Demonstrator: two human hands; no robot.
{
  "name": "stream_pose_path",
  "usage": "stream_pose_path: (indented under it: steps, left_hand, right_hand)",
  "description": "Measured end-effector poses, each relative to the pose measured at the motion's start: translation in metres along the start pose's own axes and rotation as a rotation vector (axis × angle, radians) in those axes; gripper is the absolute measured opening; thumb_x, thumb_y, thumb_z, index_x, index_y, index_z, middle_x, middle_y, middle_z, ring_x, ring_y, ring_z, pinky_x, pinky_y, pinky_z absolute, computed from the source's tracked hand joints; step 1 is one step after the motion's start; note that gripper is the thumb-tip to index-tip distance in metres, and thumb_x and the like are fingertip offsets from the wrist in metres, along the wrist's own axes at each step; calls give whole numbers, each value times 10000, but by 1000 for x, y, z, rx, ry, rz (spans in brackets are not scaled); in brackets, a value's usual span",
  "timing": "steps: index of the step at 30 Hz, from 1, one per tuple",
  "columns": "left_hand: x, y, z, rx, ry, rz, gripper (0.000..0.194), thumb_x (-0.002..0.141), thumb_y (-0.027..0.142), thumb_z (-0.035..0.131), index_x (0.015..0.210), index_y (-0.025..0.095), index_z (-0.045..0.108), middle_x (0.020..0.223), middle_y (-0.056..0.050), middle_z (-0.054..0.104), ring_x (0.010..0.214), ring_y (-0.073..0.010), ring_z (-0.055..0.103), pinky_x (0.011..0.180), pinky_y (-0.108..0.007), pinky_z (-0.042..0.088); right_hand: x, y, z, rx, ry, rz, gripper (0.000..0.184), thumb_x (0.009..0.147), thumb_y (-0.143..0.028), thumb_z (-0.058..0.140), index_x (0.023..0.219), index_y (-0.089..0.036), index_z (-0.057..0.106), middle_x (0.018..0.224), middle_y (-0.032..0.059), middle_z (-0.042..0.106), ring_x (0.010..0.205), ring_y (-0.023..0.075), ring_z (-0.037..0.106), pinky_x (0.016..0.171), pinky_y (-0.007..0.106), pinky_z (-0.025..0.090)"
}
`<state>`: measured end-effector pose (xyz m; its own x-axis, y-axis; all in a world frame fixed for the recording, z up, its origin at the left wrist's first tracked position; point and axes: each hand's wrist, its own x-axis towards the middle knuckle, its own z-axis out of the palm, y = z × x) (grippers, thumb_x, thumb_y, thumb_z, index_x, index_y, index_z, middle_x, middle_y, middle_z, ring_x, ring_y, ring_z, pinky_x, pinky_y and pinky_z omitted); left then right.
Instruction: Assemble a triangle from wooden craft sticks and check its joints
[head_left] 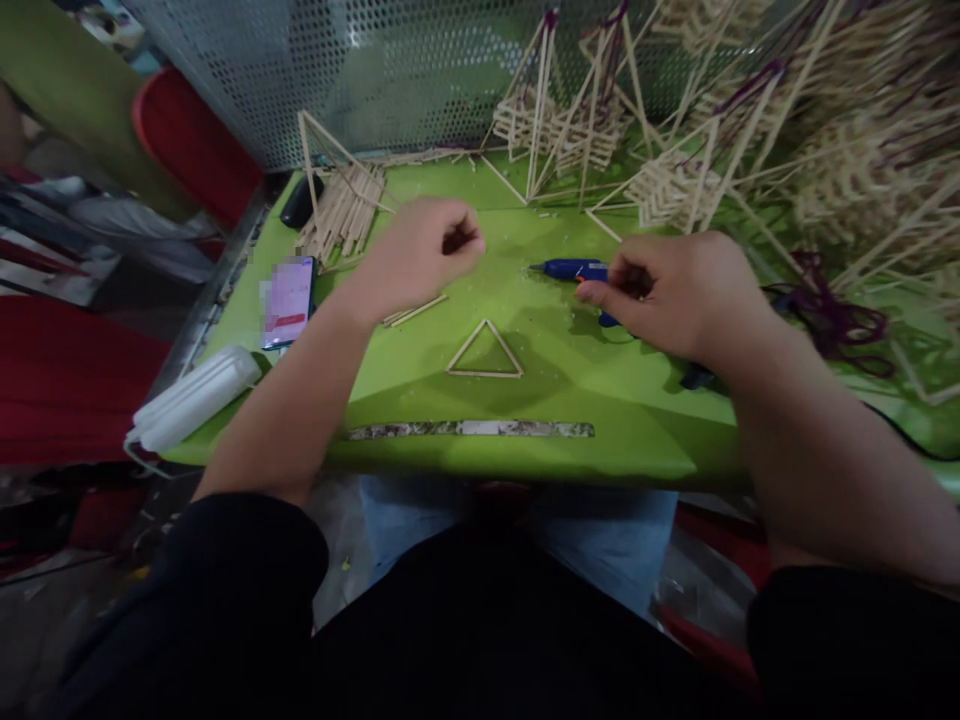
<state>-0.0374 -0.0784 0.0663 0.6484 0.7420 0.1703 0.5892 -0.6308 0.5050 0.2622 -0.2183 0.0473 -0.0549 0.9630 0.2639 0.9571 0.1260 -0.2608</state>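
Observation:
A small triangle of thin wooden sticks [485, 355] lies flat on the green table [420, 400], between my two hands. My left hand [420, 255] hovers above and left of it, fingers curled in; whether it holds anything is hidden. A few loose sticks [415, 311] lie just under that hand. My right hand [675, 290] rests to the right, closed on a blue glue gun [574, 269] whose nozzle points left.
A pile of sticks [341, 215] sits back left beside a black object [301, 200]. A phone [287, 300] and a white tube [195, 397] lie at left. Finished stick frames [660, 180] with purple cord [832, 310] crowd the back and right. A metal mesh panel [360, 70] stands behind.

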Motion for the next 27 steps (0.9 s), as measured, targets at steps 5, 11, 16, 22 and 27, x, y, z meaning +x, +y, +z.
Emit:
stream_pose_path:
  steps: [5, 11, 16, 22, 27]
  left_hand:
    - [-34, 38, -6, -324, 9, 125, 179, 1035, 292, 712, 872, 219, 732, 777, -10, 712, 618, -110, 589, 580, -292, 429]
    - [-54, 45, 60, -773, -100, 215, 305, 1034, 434, 816, 915, 193, 672, 746, 22, 576, 640, -106, 497, 572, -253, 403]
    - [-69, 32, 82, -970, -74, 261, 293, 1037, 456, 851, 1017, 195, 720, 828, 6, 646, 701, -106, 564, 620, -227, 457]
    - [-79, 29, 85, -1121, -91, 368, 179, 1011, 299, 892, 963, 198, 752, 884, -25, 763, 798, -130, 728, 734, -245, 573]
    - [-82, 36, 83, -922, 88, 722, 99, 1013, 200, 870, 965, 203, 783, 879, -42, 791, 782, -142, 760, 748, -274, 612]
  right_hand:
    - [-10, -17, 18, 256, 175, -229, 205, 1049, -486, 755, 1084, -285, 761, 929, 28, 808, 724, 220, 699, 730, 406, 543]
    - [-30, -46, 49, 479, 415, -503, 205, 1069, -332, 794, 1266, -283, 764, 964, -5, 835, 723, 162, 770, 702, 309, 632]
    - [-40, -56, 49, 462, 485, -550, 185, 1063, -260, 821, 1235, -283, 758, 989, 12, 857, 806, 171, 821, 718, 281, 667]
    - [-43, -52, 36, 326, 430, -805, 246, 1040, -141, 779, 1259, -252, 778, 1029, 34, 853, 802, 179, 789, 675, 324, 644]
    - [-63, -53, 30, 251, 426, -869, 214, 1012, -142, 804, 1169, -287, 802, 1136, -4, 858, 952, 174, 813, 742, 319, 673]
